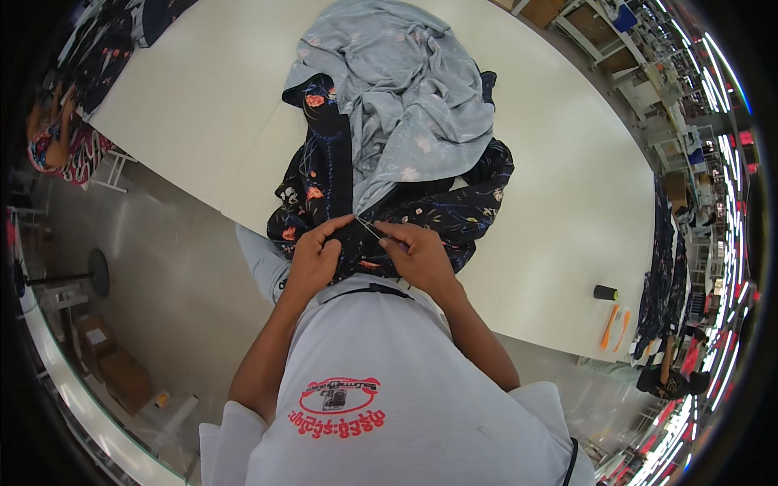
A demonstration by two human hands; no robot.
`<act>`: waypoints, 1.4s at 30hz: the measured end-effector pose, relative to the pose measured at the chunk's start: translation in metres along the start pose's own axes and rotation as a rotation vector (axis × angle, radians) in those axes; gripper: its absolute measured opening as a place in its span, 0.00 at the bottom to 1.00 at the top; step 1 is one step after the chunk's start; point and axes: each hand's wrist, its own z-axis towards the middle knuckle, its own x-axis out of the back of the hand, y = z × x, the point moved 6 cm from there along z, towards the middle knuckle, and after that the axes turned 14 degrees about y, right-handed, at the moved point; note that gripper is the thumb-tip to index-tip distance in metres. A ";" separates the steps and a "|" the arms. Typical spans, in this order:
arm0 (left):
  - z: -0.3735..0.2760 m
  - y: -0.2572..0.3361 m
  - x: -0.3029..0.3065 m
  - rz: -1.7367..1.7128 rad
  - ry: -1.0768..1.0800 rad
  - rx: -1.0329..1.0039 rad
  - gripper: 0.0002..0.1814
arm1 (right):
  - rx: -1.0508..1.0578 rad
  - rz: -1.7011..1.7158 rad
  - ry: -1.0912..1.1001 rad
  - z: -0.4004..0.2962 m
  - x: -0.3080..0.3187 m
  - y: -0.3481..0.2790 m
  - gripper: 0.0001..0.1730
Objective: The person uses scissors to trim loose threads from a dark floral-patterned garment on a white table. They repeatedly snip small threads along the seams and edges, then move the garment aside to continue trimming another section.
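Observation:
A black garment with an orange floral print [328, 158] lies bunched on the white table before me, its pale grey-blue wrong side [419, 91] turned out over the far part. My left hand [317, 252] rests on the near folds, index fingertip pressed on the cloth beside the tool's point and the other fingers curled at the fabric. In my right hand [416, 249] is a slim pointed metal tool [368, 228], tweezers or thread snips, whose two thin arms meet at the cloth near my left fingertip. My right palm hides its handle.
The white table [565, 200] carries a dark thread cone [605, 293] and orange-handled tools [609, 328] at right. Dark floral garments [662, 273] line its right edge, with more garments [103, 61] at far left. One person [58, 136] sits far left; another [668, 376] is far right.

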 end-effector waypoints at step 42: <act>0.003 -0.016 0.011 -0.146 0.196 0.048 0.16 | 0.263 0.098 0.141 0.001 -0.012 -0.021 0.17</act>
